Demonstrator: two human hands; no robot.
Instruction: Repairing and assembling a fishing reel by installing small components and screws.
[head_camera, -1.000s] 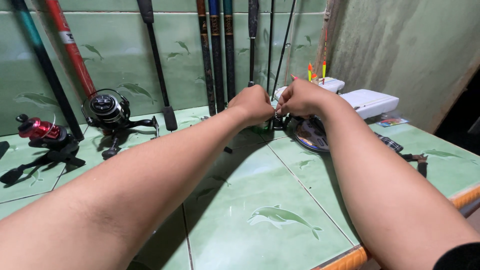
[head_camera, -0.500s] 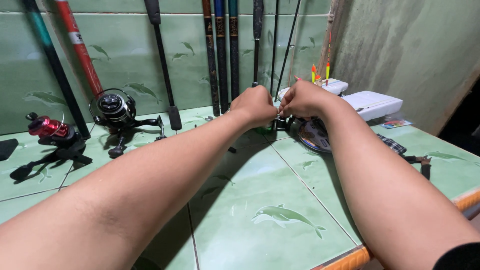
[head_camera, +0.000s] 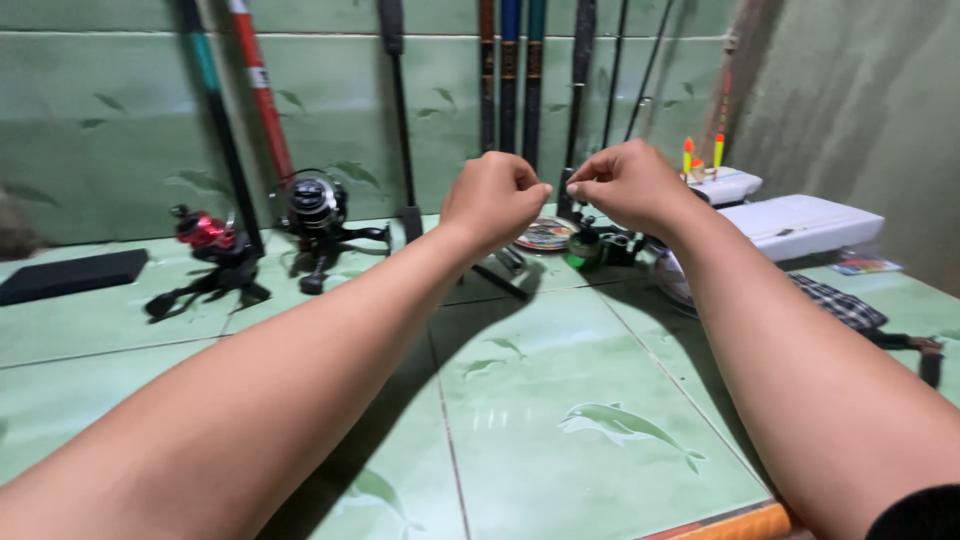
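Both my arms reach forward over a green tiled surface (head_camera: 560, 400). My left hand (head_camera: 495, 200) and my right hand (head_camera: 625, 185) are raised side by side, a small gap between them, each with thumb and fingers pinched shut. Nothing shows between the fingertips; anything as thin as line is too fine to see. Just behind and below the hands lie a round spool (head_camera: 545, 235) and a small reel with green line (head_camera: 585, 248).
Several fishing rods (head_camera: 510, 80) lean on the green tiled wall. A black spinning reel (head_camera: 315, 205) and a red reel (head_camera: 205, 230) stand at the left, beside a flat black case (head_camera: 70, 275). White boxes (head_camera: 800, 225), coloured floats (head_camera: 690, 155) and a checked cloth (head_camera: 840, 300) are at the right.
Both hands have lifted a little and moved slightly apart, staying pinched. The view has shifted a bit to the left.
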